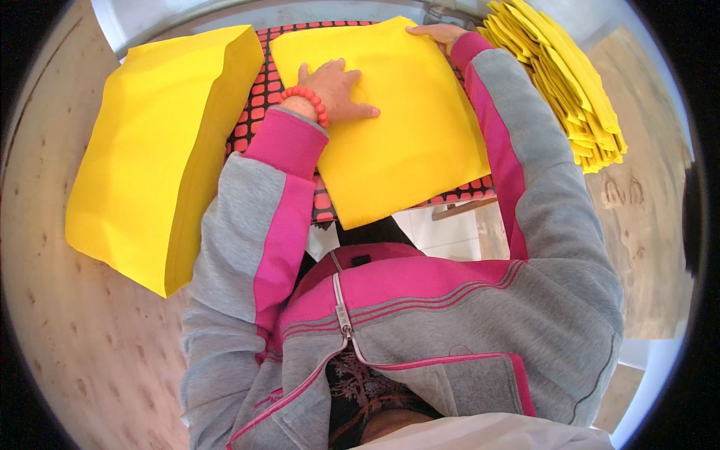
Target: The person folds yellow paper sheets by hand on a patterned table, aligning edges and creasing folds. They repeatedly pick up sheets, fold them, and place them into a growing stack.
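Note:
A yellow sheet of fabric-like material [412, 127] lies flat across a red-and-black patterned surface [251, 112] in front of me. My left hand [337, 94], with a red bead bracelet at the wrist, rests palm down on the sheet's left half. Its fingers are spread and it holds nothing. At the far right corner of the sheet, my right hand [441, 33] grips the edge. One finger shows stretched over the top there, while the rest of that hand is partly hidden by the edge and the sleeve.
A thick, neat stack of yellow sheets [142, 142] stands on the wooden board [97, 337] at the left. To the right, a looser pile of folded yellow pieces [562, 90] lies on another wooden surface [637, 225]. Pale floor tiles [442, 232] show below the patterned surface.

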Demonstrator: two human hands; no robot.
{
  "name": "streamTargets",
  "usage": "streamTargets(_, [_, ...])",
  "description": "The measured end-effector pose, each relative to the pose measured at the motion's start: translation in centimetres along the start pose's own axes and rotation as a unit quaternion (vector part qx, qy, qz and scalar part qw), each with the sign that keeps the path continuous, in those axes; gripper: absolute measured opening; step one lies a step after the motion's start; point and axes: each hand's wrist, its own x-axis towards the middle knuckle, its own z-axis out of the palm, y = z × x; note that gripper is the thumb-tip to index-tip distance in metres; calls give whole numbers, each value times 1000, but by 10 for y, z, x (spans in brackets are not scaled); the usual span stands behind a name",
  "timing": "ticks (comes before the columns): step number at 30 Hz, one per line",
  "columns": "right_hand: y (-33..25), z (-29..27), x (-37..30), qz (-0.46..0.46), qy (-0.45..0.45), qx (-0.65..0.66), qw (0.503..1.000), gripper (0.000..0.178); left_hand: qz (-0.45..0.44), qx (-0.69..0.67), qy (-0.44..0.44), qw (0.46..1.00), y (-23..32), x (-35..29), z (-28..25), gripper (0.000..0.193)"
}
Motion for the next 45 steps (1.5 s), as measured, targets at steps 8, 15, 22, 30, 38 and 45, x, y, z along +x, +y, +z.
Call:
streamTargets(8, [23,27,-2,-399,315,-587,630,48,5,10,34,999,-3,1,7,80])
streamTargets(15, [14,-20,-18,-89,59,-66,992,45,-21,21,3,1000,-4,4,4,78])
streamTargets(22, [32,-30,-40,-50,-15,-33,998,47,-40,34,-36,998,-1,2,-4,82])
streamTargets(30, [29,-2,-68,-45,1,-193,980,44,-25,55,-42,997,-7,3,-11,79])
streamTargets(38, [46,-14,-96,11,15,-76,997,31,42,-12,75,996,-38,-6,14,72])
streamTargets(45, [82,-14,-153,-12,-21,-123,992,25,63,-21,139,988,-56,2,27,77])
